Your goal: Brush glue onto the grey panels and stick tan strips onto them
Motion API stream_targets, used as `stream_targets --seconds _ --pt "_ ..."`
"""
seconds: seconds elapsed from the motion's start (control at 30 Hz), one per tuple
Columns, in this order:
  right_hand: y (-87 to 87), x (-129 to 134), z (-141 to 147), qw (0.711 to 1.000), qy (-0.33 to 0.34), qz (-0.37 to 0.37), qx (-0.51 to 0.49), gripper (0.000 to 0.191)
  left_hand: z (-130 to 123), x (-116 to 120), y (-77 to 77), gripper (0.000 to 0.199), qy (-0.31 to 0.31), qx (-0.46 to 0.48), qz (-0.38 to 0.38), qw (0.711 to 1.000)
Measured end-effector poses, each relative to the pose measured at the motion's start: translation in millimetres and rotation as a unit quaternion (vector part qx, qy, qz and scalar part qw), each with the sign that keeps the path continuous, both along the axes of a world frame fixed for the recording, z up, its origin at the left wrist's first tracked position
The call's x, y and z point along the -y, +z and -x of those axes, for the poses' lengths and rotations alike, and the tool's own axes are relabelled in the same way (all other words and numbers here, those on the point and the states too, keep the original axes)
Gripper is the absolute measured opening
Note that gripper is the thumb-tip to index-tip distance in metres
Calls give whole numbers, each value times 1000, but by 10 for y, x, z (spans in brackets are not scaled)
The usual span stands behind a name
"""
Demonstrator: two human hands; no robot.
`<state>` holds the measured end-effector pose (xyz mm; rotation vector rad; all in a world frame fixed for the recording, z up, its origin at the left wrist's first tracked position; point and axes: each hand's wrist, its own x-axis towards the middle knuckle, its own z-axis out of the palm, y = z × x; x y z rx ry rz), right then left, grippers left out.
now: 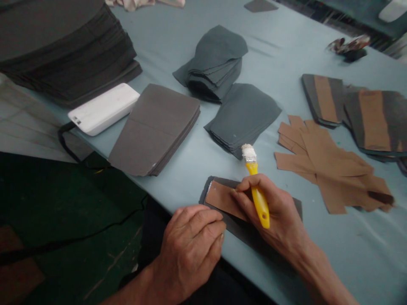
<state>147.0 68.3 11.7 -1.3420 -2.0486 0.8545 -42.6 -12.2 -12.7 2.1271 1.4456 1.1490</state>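
Fingers of the right hand (273,207) clenched tight round a yellow-handled paste brush (259,197), white-caked bristles pointing away, fingertips down on a brown paper strip (222,199) that lies on a dark foam sheet (294,207)! Left hand (190,250) curled, gripping nothing, right at that sheet's near edge. Beyond, on the pale blue table cover (349,262), brown cut-outs (327,169) sprawl to the right, grey foam stacks (241,118) sit dead ahead, and there's a white plastic block (103,109) beside a tall dark foam pile (63,46) far left.
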Motion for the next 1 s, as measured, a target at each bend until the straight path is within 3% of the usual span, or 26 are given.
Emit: stream_targets --seconds 0.3,0.7,1.0 --pt "-45 7 0 1000 3 -5 -1 8 47 26 -13 23 5 16 -9 1000" --pt "-102 33 -18 998 20 -65 9 10 34 -159 54 20 51 -134 -1 990" --pt "-113 33 2 997 19 -77 23 12 32 -180 36 17 51 -150 6 987"
